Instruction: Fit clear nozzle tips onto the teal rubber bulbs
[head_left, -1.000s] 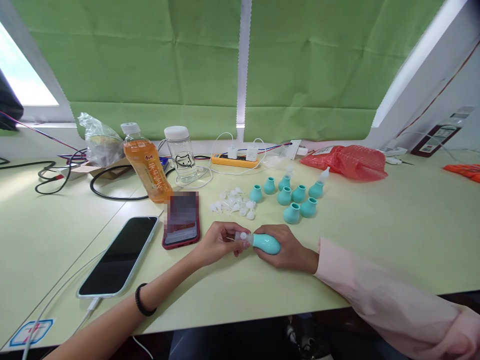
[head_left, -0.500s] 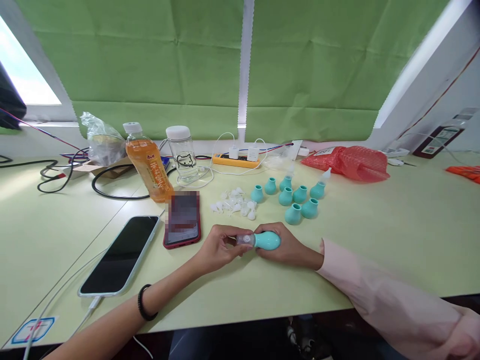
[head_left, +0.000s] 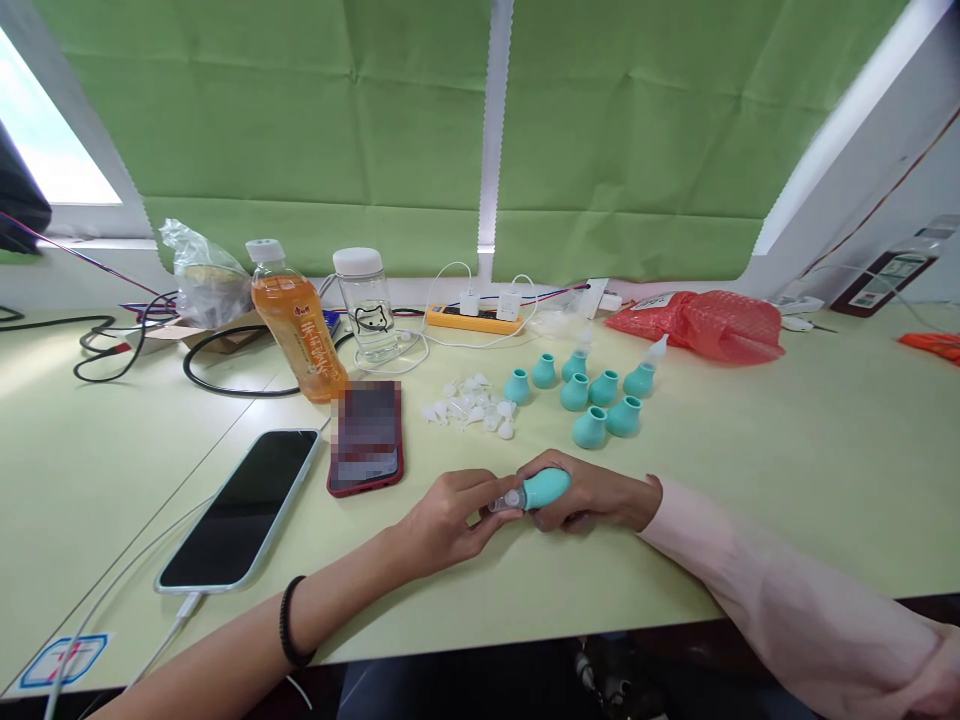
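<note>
My right hand [head_left: 600, 495] is wrapped round a teal rubber bulb [head_left: 549, 488] just above the table near its front edge. My left hand [head_left: 450, 515] pinches the clear plastic tip [head_left: 506, 499] at the bulb's left end. Behind the hands lies a heap of small clear tips [head_left: 471, 404]. To its right stand several more teal bulbs [head_left: 592, 396], two of them with a clear tip fitted.
A red-cased phone [head_left: 366, 436] and a larger dark phone on a cable [head_left: 241, 508] lie left of my hands. Farther back stand an orange drink bottle [head_left: 300, 325], a clear bottle [head_left: 365, 306], a yellow power strip [head_left: 474, 319], a red bag [head_left: 697, 324] and black cables [head_left: 225, 370].
Both hands with the bulb have shifted slightly right and toward me. The bulb now tilts with its tip end lower, and my left fingers have closed tighter on the tip.
</note>
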